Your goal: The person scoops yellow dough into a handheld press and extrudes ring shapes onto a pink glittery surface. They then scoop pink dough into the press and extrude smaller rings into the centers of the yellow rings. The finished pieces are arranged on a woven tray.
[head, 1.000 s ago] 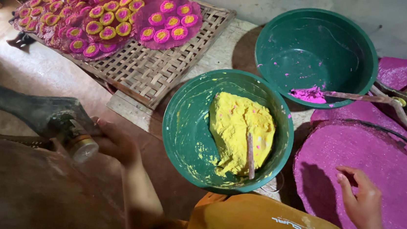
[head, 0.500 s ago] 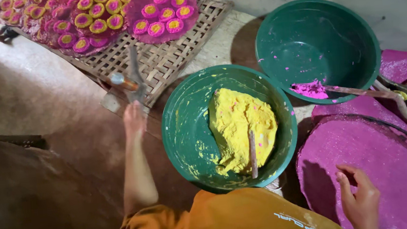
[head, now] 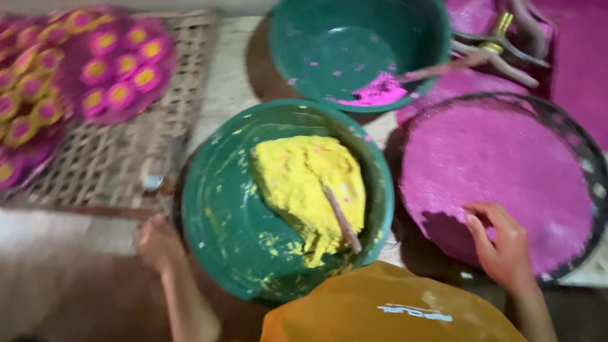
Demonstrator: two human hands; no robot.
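- The left hand (head: 155,243) sits at the lower left of the frame, against the outer rim of the green bowl (head: 221,229); its fingers are blurred, so I cannot tell whether they grip the rim or only rest there.
- That bowl stands at the centre of the frame and holds a mound of yellow paste (head: 309,189) with a thin stick (head: 341,219) lying on it.
- The right hand (head: 501,245) is at the lower right, released, its fingers spread flat on the pink powder (head: 494,169) at the near edge of a round dark-rimmed tray (head: 602,189).
- A second green bowl (head: 358,34) stands at the upper middle, just behind the first, with a small heap of pink powder at its bottom.
- A woven mat (head: 113,166) lies at the upper left, carrying rows of pink-and-yellow round pieces (head: 55,90).
- A metal tool (head: 502,47) lies on a pink sheet (head: 595,57) at the upper right.
- An orange garment (head: 383,318) fills the bottom centre.
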